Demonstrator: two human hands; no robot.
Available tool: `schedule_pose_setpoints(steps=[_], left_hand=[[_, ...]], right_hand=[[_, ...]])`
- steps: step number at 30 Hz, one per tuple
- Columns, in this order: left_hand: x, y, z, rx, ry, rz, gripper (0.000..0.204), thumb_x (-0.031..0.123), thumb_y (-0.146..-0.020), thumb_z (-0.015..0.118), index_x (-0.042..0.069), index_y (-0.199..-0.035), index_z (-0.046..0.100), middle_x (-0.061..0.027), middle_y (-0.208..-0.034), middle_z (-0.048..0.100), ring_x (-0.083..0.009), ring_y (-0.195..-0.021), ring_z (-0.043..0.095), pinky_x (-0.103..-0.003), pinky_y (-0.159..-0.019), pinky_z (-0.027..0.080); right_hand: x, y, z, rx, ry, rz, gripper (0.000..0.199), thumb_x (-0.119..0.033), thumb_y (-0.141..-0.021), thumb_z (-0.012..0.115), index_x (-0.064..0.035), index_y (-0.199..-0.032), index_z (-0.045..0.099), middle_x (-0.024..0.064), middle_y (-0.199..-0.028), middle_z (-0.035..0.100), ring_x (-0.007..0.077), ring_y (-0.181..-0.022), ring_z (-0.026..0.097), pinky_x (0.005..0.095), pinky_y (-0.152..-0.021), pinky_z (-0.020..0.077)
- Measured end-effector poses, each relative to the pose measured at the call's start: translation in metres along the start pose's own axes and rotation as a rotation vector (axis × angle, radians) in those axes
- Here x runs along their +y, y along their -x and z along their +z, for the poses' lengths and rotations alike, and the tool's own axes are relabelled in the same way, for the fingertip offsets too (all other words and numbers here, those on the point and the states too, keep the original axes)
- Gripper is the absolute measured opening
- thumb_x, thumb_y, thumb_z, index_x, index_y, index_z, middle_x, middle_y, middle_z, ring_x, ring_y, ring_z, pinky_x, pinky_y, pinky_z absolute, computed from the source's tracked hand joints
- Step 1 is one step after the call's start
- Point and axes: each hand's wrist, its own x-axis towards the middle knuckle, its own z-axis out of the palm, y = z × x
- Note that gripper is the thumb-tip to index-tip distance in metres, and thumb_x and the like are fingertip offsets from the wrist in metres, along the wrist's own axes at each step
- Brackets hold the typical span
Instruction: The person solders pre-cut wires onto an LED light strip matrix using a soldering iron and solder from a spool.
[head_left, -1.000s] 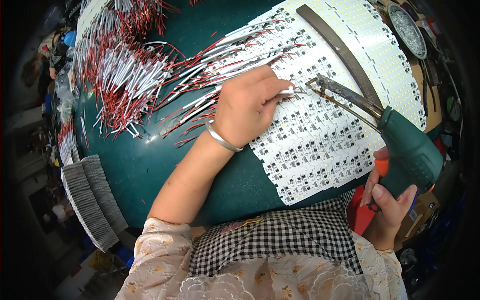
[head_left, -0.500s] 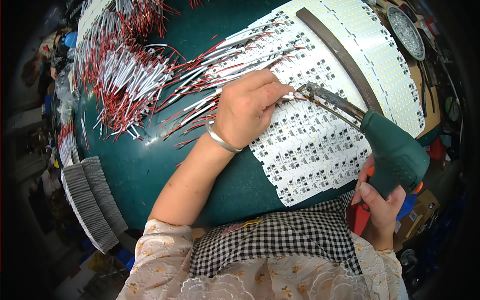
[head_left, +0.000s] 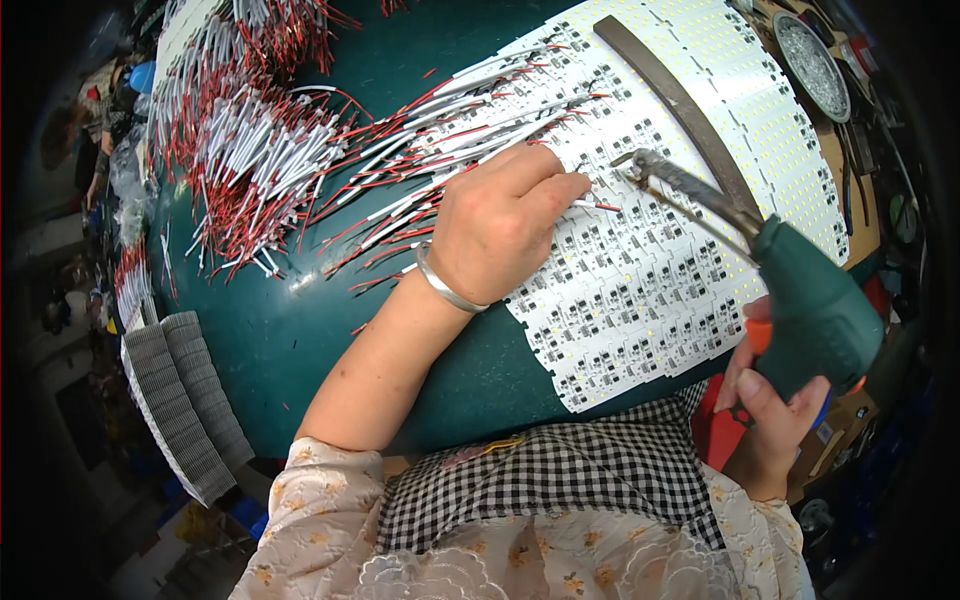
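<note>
Over the white circuit board panels [head_left: 640,300], my left hand [head_left: 505,225] is closed, with its thumb and index finger pinching a short white-sleeved wire with a red end [head_left: 597,206]. Its fingertips partly hide the wire. A green soldering gun [head_left: 815,310] with an orange trigger is gripped by my right hand [head_left: 775,415] at the right. The gun's darkened metal tip hangs above the panels, a short gap from the wire. More wires [head_left: 430,115] lie across the panels' left part, beyond my left hand.
A dark curved metal bar [head_left: 680,100] rests across the panels. Big heaps of red and white wires [head_left: 265,150] cover the green table's far left. Stacked grey strips [head_left: 190,400] stand at the left edge. A metal bowl [head_left: 812,65] is at the far right.
The soldering gun has drawn back to the right, its tip lifting off the wire end near my left fingers. My left hand has shifted slightly, still pinching the wire.
</note>
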Motion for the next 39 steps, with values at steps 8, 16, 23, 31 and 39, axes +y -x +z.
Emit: schedule_pose_setpoints(steps=[8,16,23,31,39], left_hand=[[0.002,0.0,-0.007,-0.074,-0.021,-0.033,0.032,-0.01,-0.063,0.066,0.006,-0.091,0.068,-0.0078,-0.077,0.062,-0.024,-0.065,0.062,-0.033,-0.055,0.05],[0.018,-0.027,-0.029,-0.176,-0.063,-0.011,0.034,-0.008,-0.066,0.067,0.005,-0.097,0.067,-0.01,-0.08,0.062,-0.0256,-0.067,0.062,-0.034,-0.059,0.051],[0.034,-0.038,-0.029,-0.197,-0.104,-0.348,0.026,0.002,-0.082,0.066,0.009,-0.108,0.067,-0.009,-0.083,0.059,-0.0237,-0.065,0.061,-0.033,-0.056,0.049],[0.017,-0.018,-0.004,-0.129,-0.181,-0.279,0.033,-0.003,-0.076,0.068,0.008,-0.108,0.069,-0.0065,-0.082,0.059,-0.0226,-0.062,0.06,-0.033,-0.055,0.048],[0.012,-0.013,-0.007,-0.023,-0.143,-0.122,0.039,-0.012,-0.064,0.067,0.009,-0.097,0.072,-0.0062,-0.071,0.061,-0.0188,-0.059,0.061,-0.028,-0.05,0.048]], right_hand=[[-0.021,-0.017,-0.024,-0.012,0.084,-0.134,0.065,-0.018,-0.081,0.068,0.0155,-0.127,0.037,0.0105,-0.069,0.054,0.0114,-0.046,0.051,0.0233,-0.041,0.0455],[-0.044,-0.025,-0.043,-0.138,0.204,-0.188,0.068,-0.017,-0.083,0.065,0.0167,-0.132,0.03,0.01,-0.073,0.053,0.0113,-0.049,0.052,0.0228,-0.043,0.0463],[-0.008,-0.019,-0.017,-0.012,-0.115,-0.086,0.069,-0.013,-0.076,0.071,0.0156,-0.128,0.036,0.02,-0.092,0.052,0.0138,-0.05,0.053,0.0234,-0.041,0.0455],[-0.004,-0.015,-0.018,-0.071,-0.163,0.008,0.072,-0.001,-0.072,0.071,0.0114,-0.134,0.035,0.0309,-0.121,0.051,0.0153,-0.059,0.055,0.0238,-0.045,0.0481],[-0.007,-0.018,-0.005,-0.03,-0.045,-0.038,0.064,-0.02,-0.077,0.073,0.0137,-0.122,0.043,0.0098,-0.069,0.054,0.0122,-0.047,0.052,0.024,-0.041,0.0452]])
